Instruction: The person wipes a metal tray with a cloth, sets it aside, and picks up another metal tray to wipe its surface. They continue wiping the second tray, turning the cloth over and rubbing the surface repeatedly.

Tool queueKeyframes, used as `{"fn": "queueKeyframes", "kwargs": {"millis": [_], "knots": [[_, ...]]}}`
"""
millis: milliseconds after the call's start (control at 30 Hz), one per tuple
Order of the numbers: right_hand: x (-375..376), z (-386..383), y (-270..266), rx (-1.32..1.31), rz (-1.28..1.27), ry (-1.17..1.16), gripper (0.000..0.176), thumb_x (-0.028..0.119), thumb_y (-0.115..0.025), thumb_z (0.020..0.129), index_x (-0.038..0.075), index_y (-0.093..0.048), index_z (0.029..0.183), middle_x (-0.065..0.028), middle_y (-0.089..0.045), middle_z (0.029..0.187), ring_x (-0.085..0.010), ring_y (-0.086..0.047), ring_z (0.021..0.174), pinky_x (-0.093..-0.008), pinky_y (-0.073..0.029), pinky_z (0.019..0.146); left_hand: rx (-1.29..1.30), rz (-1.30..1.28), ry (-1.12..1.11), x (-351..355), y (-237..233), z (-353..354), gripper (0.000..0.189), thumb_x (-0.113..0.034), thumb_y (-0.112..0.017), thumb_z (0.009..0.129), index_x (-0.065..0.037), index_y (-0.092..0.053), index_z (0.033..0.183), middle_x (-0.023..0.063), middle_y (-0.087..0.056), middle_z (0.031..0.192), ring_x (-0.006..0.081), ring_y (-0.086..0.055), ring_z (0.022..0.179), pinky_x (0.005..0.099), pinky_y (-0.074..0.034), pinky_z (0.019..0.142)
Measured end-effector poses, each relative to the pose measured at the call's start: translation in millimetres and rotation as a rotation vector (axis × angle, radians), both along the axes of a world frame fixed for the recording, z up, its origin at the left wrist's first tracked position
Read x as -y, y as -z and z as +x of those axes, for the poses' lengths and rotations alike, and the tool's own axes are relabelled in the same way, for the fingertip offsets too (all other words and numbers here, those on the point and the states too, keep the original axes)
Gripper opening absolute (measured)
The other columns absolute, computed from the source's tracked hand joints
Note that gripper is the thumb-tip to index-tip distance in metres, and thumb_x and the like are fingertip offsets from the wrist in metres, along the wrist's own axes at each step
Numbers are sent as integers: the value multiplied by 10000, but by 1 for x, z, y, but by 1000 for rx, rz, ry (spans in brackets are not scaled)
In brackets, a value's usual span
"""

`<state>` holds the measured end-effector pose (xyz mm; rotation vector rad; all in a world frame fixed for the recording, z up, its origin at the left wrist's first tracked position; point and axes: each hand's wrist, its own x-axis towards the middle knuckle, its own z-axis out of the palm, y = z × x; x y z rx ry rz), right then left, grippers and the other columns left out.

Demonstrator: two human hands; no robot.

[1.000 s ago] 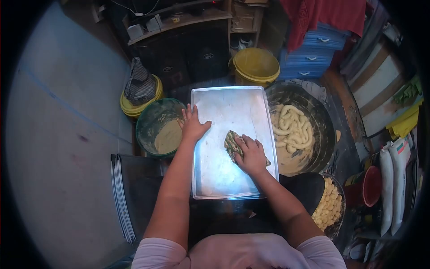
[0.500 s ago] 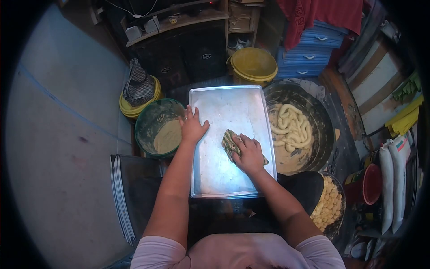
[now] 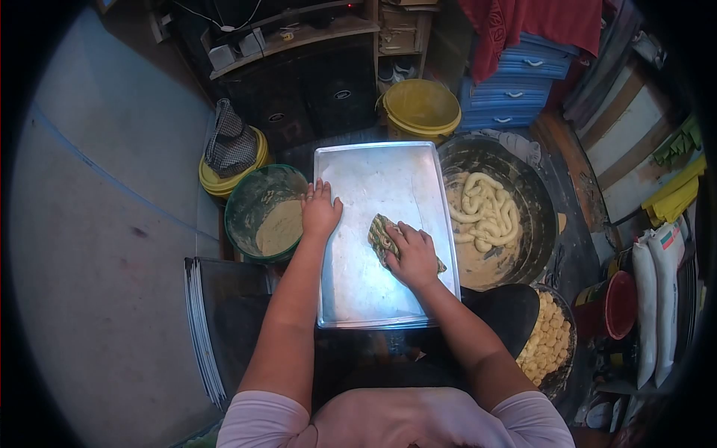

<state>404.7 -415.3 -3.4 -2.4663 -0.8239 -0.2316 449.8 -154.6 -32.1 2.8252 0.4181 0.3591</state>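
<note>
Your right hand (image 3: 411, 257) is closed over the patterned cloth (image 3: 379, 237), fingers curled on top and pressing it flat against the metal baking tray (image 3: 373, 179), a little right of the tray's middle. Your left hand (image 3: 320, 213) lies open and flat on the tray's left rim, holding nothing, only bracing it. The tray itself sits straight in front of you, between the green bowl (image 3: 250, 196) on your left and the wide dark basin (image 3: 526, 175) with its dough ropes (image 3: 485, 210) on your right. To wipe well, bear down through the palm, not the fingertips, so the cloth meets the metal across its whole face. Work in overlapping strokes from the far rim toward you, then run the cloth along the upturned edges and into the corners, where a flat stroke likely misses. Press your left hand firmly down so the tray does not slide toward the basin when you push right. Bunch the loose tail of the cloth under your palm so it does not drag over the rim into the dough. The near strip by your body looks easiest to skip; cover it too.
</note>
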Motion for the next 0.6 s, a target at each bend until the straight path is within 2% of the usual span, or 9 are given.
{"fn": "queueKeyframes", "kwargs": {"millis": [67, 200, 267, 367, 467, 600], "knots": [[0, 0, -1, -1, 2, -1, 529, 297, -593, 777, 148, -504, 1277, -138, -488, 1280, -253, -452, 1199, -457, -316, 1024, 14, 51, 35, 8, -17, -9, 660, -396, -553, 783, -7, -472, 1311, 183, -368, 1430, 360, -309, 1336, 532, -220, 1084], [0, 0, -1, -4, 6, 1, 528, 299, -592, 778, 148, -504, 1277, -136, -491, 1275, -250, -455, 1194, -457, -318, 1021, 29, 12, 42, 4, -14, -7, 652, -385, -553, 781, -3, -477, 1304, 189, -373, 1424, 367, -312, 1333, 530, -236, 1078], [0, 0, -2, -3, 9, 0, 528, 299, -593, 778, 148, -505, 1276, -135, -492, 1274, -250, -456, 1192, -457, -317, 1021, 128, -77, 80, -8, 6, 2, 624, -350, -573, 781, 16, -490, 1280, 212, -397, 1399, 395, -341, 1306, 430, -292, 1074], [0, 0, -2, -9, 5, 1, 525, 299, -593, 777, 147, -509, 1273, -135, -492, 1274, -248, -457, 1191, -455, -316, 1023, 105, -12, 89, 0, -8, -5, 609, -321, -574, 786, 27, -486, 1277, 234, -400, 1386, 420, -346, 1293, 400, -305, 1073], [0, 0, -3, -11, 6, -1, 520, 300, -593, 778, 145, -514, 1267, -136, -493, 1273, -249, -458, 1191, -453, -316, 1023, 84, 72, 67, 14, -27, -13, 582, -298, -570, 792, 39, -497, 1261, 243, -417, 1368, 435, -355, 1281, 410, -311, 1069], [0, 0, -2, -10, 8, 0, 520, 300, -594, 778, 142, -513, 1267, -137, -493, 1271, -249, -460, 1189, -452, -317, 1020, 126, 23, 81, 0, -2, -2, 606, -332, -579, 792, 39, -492, 1263, 244, -418, 1366, 445, -351, 1280, 415, -311, 1068]]}}
